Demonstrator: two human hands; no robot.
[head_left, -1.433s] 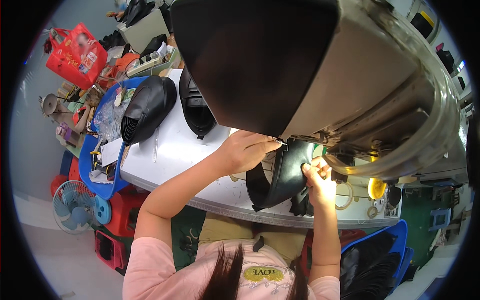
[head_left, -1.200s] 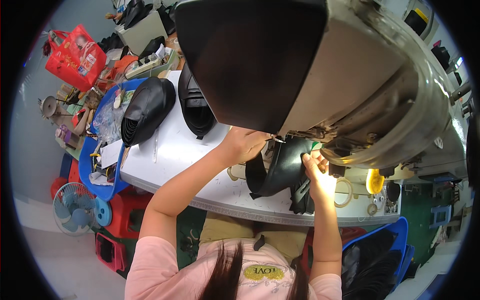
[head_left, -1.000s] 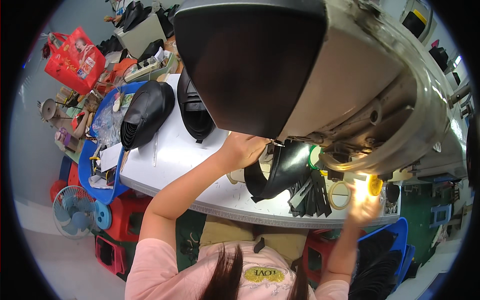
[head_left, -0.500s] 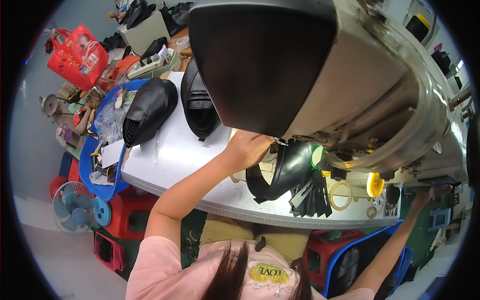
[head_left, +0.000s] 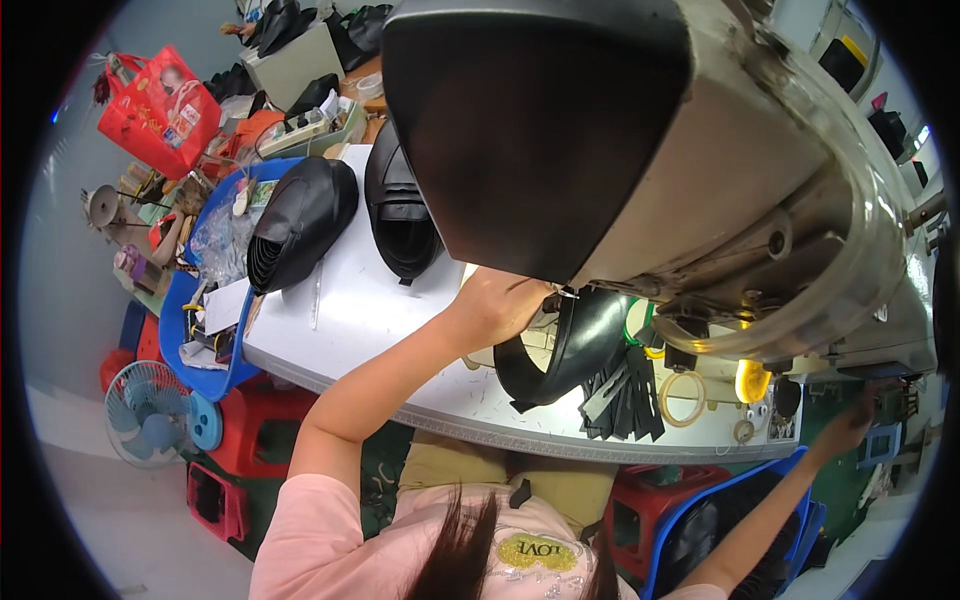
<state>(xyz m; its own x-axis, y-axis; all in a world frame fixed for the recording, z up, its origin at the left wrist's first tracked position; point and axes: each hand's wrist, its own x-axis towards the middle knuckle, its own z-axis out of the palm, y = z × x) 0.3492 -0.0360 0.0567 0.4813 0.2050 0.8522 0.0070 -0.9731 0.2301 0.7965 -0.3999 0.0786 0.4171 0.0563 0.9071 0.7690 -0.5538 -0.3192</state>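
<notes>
Reaching right hand (head_left: 848, 430): A moment ago it let go of the black shiny piece (head_left: 592, 345) and went far off to the right side. It looks dark and blurry from my faraway seat, so I cannot tell if it holds anything.
Left hand (head_left: 500, 312): It stays close by the bottom tip of the big machine (head_left: 530, 140). Its fingertips are partly hidden near a small metal part (head_left: 567, 292), so I cannot tell if they pinch something.
Black shiny piece: It sits under the machine, bent round, with a loop hanging on its left side. I think only the left hand can keep it steady now.
Arms: The left elbow is bent, and the forearm slants over the white table (head_left: 340, 320). The right arm stretches out nearly straight.
Black strips (head_left: 620, 402): They lie in a bunch just right of the piece.
</notes>
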